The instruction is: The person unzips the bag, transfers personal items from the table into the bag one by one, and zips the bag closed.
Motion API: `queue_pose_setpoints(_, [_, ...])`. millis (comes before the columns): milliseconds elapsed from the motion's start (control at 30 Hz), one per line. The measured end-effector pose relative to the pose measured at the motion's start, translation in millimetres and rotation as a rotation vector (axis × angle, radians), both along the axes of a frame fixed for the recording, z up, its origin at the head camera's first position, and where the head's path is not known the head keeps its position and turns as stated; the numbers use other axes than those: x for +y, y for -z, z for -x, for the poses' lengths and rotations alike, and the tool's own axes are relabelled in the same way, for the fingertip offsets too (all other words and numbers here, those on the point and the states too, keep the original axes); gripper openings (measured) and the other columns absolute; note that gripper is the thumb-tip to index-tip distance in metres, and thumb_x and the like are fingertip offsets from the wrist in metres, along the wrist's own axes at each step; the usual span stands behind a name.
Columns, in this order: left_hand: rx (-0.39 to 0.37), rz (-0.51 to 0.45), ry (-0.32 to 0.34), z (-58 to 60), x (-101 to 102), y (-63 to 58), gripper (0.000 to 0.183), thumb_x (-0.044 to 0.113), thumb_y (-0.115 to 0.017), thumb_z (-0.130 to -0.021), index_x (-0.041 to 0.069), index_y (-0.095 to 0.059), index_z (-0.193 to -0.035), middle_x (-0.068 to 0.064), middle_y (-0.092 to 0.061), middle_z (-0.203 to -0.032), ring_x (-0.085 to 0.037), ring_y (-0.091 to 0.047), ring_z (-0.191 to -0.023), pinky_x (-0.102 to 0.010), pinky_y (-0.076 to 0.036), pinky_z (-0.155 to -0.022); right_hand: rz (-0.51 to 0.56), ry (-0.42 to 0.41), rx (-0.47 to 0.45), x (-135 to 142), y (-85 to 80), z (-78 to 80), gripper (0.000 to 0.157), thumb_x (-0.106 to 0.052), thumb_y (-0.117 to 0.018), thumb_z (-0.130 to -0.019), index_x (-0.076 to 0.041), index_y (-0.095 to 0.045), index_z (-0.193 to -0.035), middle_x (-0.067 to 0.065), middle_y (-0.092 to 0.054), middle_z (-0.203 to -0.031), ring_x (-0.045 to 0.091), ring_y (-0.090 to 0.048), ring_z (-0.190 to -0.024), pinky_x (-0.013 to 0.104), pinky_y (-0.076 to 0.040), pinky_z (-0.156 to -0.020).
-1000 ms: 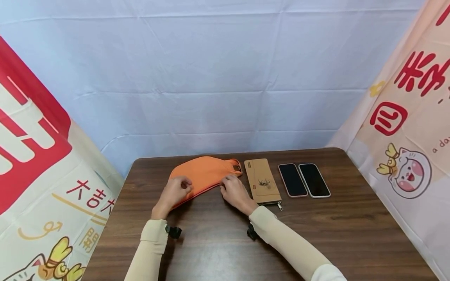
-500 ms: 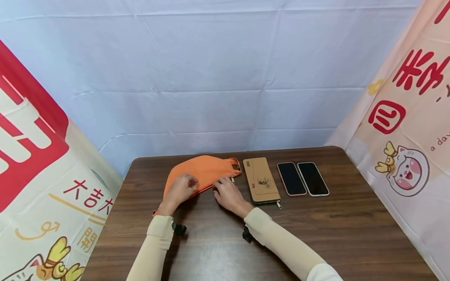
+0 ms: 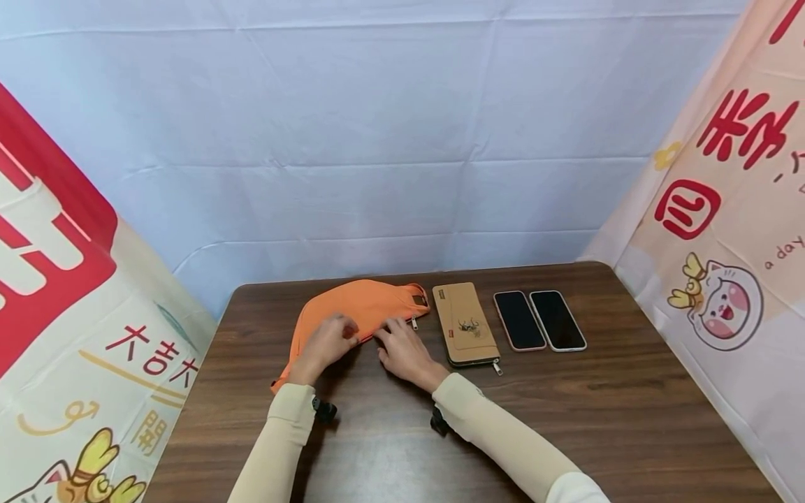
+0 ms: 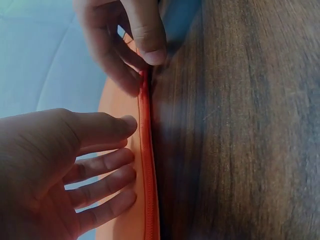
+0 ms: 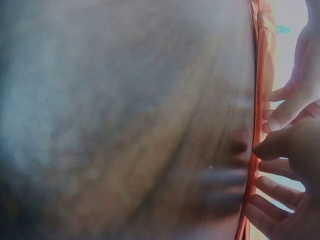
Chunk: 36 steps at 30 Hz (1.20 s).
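Note:
An orange crescent-shaped zip bag point(image 3: 352, 300) lies flat near the back left of the table, its zipped edge towards me. My left hand point(image 3: 330, 342) is over its front left part. In the left wrist view the left fingers point(image 4: 112, 175) are loosely bent and spread beside the orange zip point(image 4: 145, 125); the thumb lies close by. My right hand point(image 3: 405, 349) touches the zipped edge farther right, fingertips at the seam, as the right wrist view also shows. A metal zip pull point(image 3: 414, 323) hangs just beyond the right fingers. The hands hide part of the bag's edge.
Right of the bag lies a tan wallet point(image 3: 465, 314) with a zip pull at its lower corner. Two phones, one pink-edged point(image 3: 519, 321) and one white-edged point(image 3: 557, 321), lie side by side farther right. A pale cloth point(image 3: 377, 175) hangs behind the wooden table point(image 3: 566, 419).
My left hand has shifted right over the bag, and my right hand has moved left along its edge, leaving the zip pull in sight. The hands are closer together. Wallet and phones stay put.

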State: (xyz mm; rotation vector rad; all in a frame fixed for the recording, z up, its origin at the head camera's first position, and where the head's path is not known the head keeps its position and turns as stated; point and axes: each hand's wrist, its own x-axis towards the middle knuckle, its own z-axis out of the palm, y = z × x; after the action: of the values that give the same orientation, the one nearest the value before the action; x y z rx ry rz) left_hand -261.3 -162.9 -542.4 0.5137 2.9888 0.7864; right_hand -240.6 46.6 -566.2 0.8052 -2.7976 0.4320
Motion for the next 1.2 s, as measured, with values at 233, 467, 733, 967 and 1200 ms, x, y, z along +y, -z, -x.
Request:
queue_pose_setpoints(233, [-0.023, 0.009, -0.005, 2.6, 1, 2.4, 0.020, 0.016, -0.079, -0.098, 0.007, -0.077, -0.115, -0.009, -0.070, -0.114, -0.027, -0.071, -0.103, -0.044, -0.061, -0.088, -0.003, -0.008, 0.008, -1, -0.2, -1.3, 0.031, -0.019, -0.074, -0.100, -0.012, -0.075, -0.130, 0.007, -0.065, -0.124, 0.025, -0.057, -0.112, 0.041, -0.053, -0.098])
queue_pose_setpoints(467, [-0.034, 0.018, 0.006, 4.9, 2, 4.1, 0.020, 0.016, -0.080, -0.097, 0.006, -0.077, -0.115, -0.009, -0.069, -0.113, -0.027, -0.071, -0.102, -0.045, -0.060, -0.089, -0.003, -0.026, 0.019, -1, 0.5, -1.3, 0.031, -0.018, -0.075, -0.099, -0.011, -0.075, -0.129, 0.007, -0.066, -0.123, 0.026, -0.057, -0.111, 0.042, -0.051, -0.099])
queue_pose_setpoints(733, [-0.043, 0.028, 0.010, 8.3, 1, 6.6, 0.018, 0.013, -0.078, -0.097, 0.005, -0.077, -0.114, -0.010, -0.067, -0.113, -0.028, -0.070, -0.101, -0.045, -0.060, -0.089, -0.023, -0.031, 0.014, -2, 1.0, -0.2, 0.030, -0.018, -0.074, -0.099, -0.011, -0.075, -0.128, 0.007, -0.066, -0.123, 0.025, -0.057, -0.109, 0.040, -0.051, -0.098])
queue_pose_setpoints(967, [0.024, 0.097, 0.012, 9.1, 6, 7.8, 0.014, 0.009, -0.073, -0.099, 0.005, -0.078, -0.111, -0.009, -0.067, -0.107, -0.023, -0.065, -0.089, -0.040, -0.059, -0.081, -0.012, -0.024, -0.005, -3, 1.6, 2.3, 0.029, -0.019, -0.073, -0.101, -0.011, -0.075, -0.128, 0.007, -0.064, -0.123, 0.024, -0.056, -0.107, 0.039, -0.051, -0.094])
queue_pose_setpoints(1200, [0.096, 0.180, 0.014, 7.0, 13, 8.1, 0.009, 0.005, -0.071, -0.098, 0.004, -0.075, -0.106, -0.011, -0.067, -0.101, -0.021, -0.064, -0.082, -0.037, -0.058, -0.076, -0.009, -0.030, -0.063, -3, 0.1, 2.5, 0.030, -0.019, -0.071, -0.102, -0.010, -0.072, -0.130, 0.008, -0.062, -0.135, 0.026, -0.058, -0.122, 0.041, -0.052, -0.104])
